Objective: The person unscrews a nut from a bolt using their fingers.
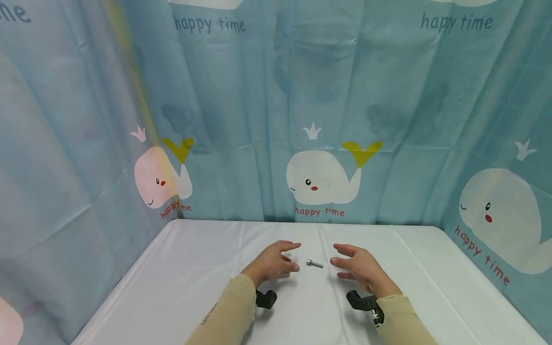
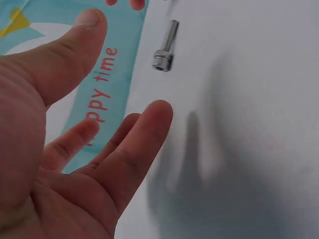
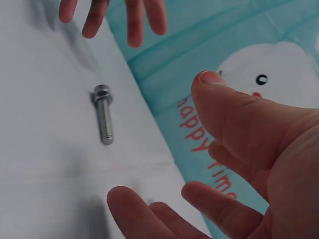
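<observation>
Left grip (image 1: 271, 262) and right grip (image 1: 363, 269) are both wide, fingers loosely extended and thumbs apart, reaching toward each other over the white-covered table (image 1: 172, 287). Between them, near both but touching neither, a silver socket-head screw (image 1: 315, 264) lies on its side, head toward the left grip, threaded end toward the right. Behind hangs a blue whale-print curtain (image 1: 241, 96).
</observation>
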The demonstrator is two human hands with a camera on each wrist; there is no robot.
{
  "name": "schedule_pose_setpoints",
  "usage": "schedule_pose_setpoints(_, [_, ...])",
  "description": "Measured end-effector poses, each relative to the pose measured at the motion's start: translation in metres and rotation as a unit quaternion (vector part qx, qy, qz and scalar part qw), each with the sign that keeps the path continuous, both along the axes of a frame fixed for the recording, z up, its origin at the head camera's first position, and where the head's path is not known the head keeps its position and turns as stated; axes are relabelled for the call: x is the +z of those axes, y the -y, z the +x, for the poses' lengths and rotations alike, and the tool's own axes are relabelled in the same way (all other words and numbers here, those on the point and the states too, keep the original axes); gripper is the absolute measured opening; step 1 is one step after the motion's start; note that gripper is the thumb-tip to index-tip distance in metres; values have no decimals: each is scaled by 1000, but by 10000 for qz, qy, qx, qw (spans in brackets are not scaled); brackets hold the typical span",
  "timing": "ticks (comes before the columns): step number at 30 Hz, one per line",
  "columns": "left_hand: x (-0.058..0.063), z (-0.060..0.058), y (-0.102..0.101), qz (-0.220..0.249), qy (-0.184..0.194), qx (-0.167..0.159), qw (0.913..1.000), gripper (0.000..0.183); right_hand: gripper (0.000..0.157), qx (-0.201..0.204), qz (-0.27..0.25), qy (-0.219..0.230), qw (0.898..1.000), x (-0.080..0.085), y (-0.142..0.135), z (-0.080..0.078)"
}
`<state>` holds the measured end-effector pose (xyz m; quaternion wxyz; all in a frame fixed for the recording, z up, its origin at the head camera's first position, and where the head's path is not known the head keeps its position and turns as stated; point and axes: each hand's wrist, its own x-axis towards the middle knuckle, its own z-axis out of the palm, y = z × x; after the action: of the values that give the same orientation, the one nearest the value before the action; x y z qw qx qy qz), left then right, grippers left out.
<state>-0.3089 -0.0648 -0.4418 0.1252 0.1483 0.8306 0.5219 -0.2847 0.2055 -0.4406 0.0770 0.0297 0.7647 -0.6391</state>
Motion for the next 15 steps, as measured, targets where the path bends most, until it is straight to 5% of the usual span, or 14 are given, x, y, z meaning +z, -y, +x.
schedule_pose_setpoints(7, [-18, -1, -7, -48, 194, 212, 9996, 58, 57, -5, 430, 42, 9991, -15, 10, -2])
schedule_pose_setpoints(15, [-20, -7, -15, -464, -102, 118, 9988, 52, 55, 37, 860, -362, 9956, -19, 18, -4])
